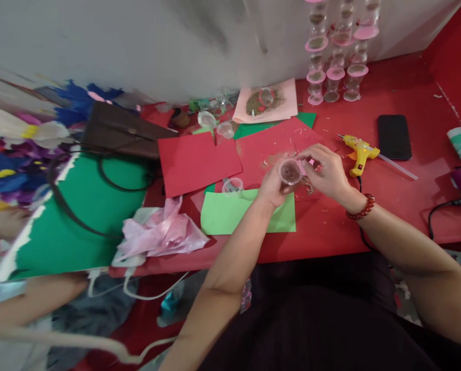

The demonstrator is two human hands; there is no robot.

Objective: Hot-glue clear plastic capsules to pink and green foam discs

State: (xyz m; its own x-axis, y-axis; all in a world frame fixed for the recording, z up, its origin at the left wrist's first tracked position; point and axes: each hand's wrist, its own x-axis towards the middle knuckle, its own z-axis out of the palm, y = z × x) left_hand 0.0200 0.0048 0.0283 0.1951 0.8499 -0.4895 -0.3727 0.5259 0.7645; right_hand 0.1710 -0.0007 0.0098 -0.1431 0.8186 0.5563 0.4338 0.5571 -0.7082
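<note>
My left hand is closed around a small clear plastic cup with a pink rim, tilted so its mouth faces me. Something brownish shows through its bottom. At the cup's right edge, the thumb and fingers of my right hand are pinched together. Bits of pink show by those fingertips, but what they hold is too small to make out. Below the hands lies a light green paper sheet. A clear round lid or cup rests at that sheet's upper edge.
Right of my hands lie a yellow glue gun with a glue stick and a black phone. Stacked cups stand at the back. Leftward are red paper, a pink plastic bag, a brown bag and another person's arm.
</note>
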